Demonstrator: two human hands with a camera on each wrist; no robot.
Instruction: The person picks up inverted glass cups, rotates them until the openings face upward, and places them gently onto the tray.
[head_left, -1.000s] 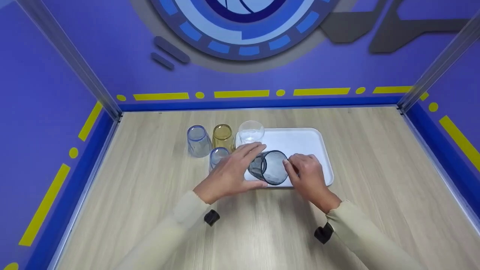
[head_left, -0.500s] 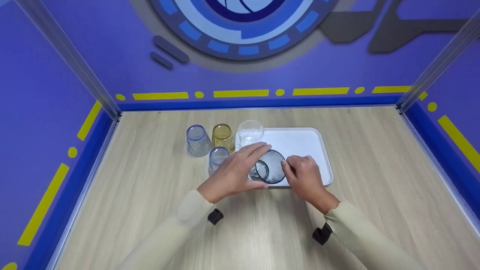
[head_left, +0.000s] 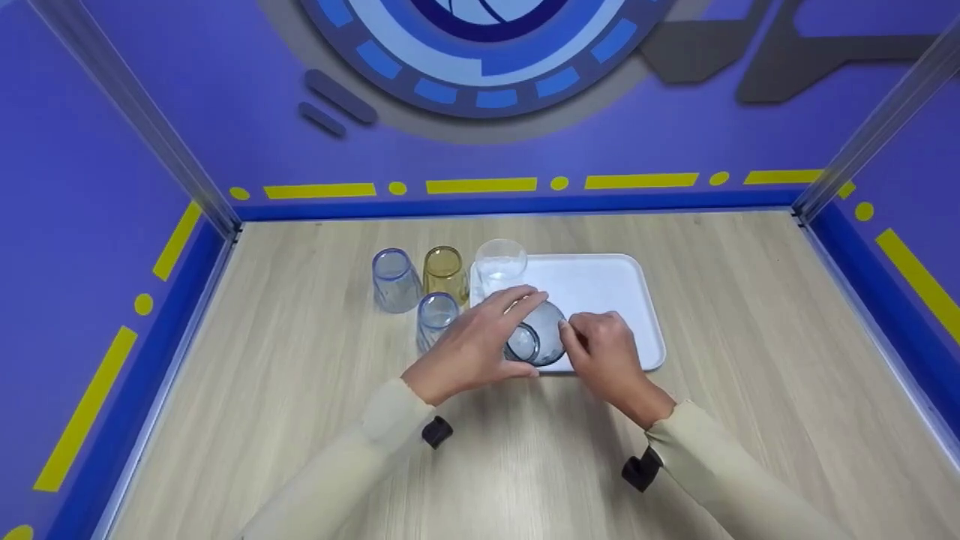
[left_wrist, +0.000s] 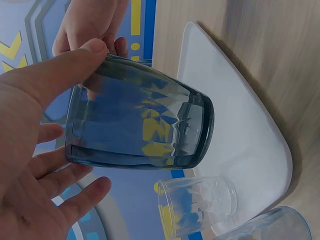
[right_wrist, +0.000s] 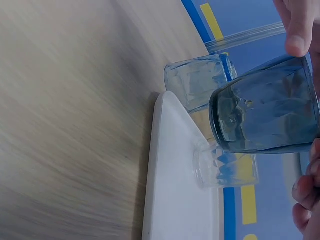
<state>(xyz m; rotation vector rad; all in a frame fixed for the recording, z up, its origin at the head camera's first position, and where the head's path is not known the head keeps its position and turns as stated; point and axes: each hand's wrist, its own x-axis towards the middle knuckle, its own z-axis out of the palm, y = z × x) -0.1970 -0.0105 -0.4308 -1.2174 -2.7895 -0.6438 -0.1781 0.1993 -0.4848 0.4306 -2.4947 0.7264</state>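
Note:
A grey-blue tumbler (head_left: 550, 330) is held between both hands over the left front part of a white tray (head_left: 637, 300). The left hand (head_left: 476, 341) holds it from the left, with the thumb at the near side of the rim and the fingers around the far side. At the right, the right hand (head_left: 606, 349) pinches the rim between thumb and curled fingers. In the left wrist view the tumbler (left_wrist: 135, 120) has its thick base towards the tray and apart from it. A clear glass (head_left: 501, 262) stands mouth up on the tray's back left corner.
Left of the tray stand two blue-tinted glasses (head_left: 396, 281) and an amber glass (head_left: 445, 274), narrower ends up. The nearer blue-tinted glass (head_left: 435, 319) is partly hidden behind the left hand. Blue panels (head_left: 480, 161) enclose the wooden table (head_left: 300, 337) at back and sides.
The tumbler has turned from a slant to a more upright pose, and its rim has shifted slightly left. The left hand has edged right, the right hand slightly left. Other glasses stay put.

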